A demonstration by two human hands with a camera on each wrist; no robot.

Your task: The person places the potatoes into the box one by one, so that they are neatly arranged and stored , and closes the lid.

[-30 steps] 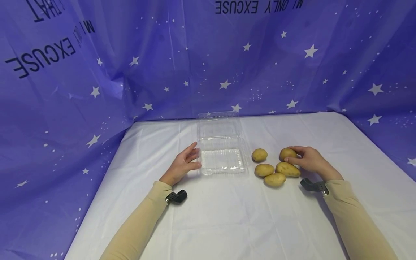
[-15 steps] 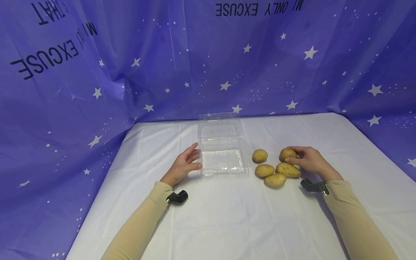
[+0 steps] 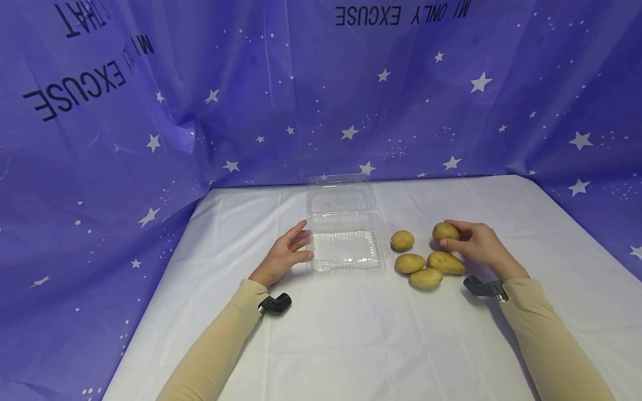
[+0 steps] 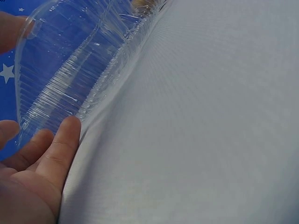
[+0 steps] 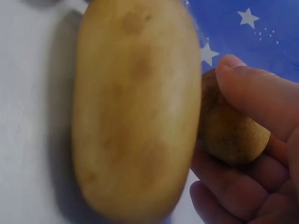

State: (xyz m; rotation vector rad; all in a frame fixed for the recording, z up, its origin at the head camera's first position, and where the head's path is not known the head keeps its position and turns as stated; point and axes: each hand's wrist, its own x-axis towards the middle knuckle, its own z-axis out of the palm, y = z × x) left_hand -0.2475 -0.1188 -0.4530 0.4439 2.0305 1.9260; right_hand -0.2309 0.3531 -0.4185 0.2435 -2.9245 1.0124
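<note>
A clear plastic clamshell container [image 3: 348,264] stands on the white-covered table with its lid [image 3: 341,196] folded back. My left hand [image 3: 282,257] is at its left side, fingers spread and fingertips at the rim; the left wrist view shows the ridged plastic wall [image 4: 60,88] between those fingertips. On the right, my right hand [image 3: 480,245] grips a small roundish potato [image 3: 444,231] between thumb and fingers, just above the table. Near it lie an oblong potato [image 3: 445,263], which fills much of the right wrist view, and other potatoes [image 3: 409,263].
One potato [image 3: 402,240] lies close to the container's right side, and another [image 3: 426,278] sits nearest the front of the group. A blue star-printed curtain [image 3: 321,100] hangs behind and along the sides of the white tablecloth [image 3: 341,340].
My right hand has raised the roundish potato slightly off the cloth. The left hand stays at the container's side, and the other potatoes keep their places.
</note>
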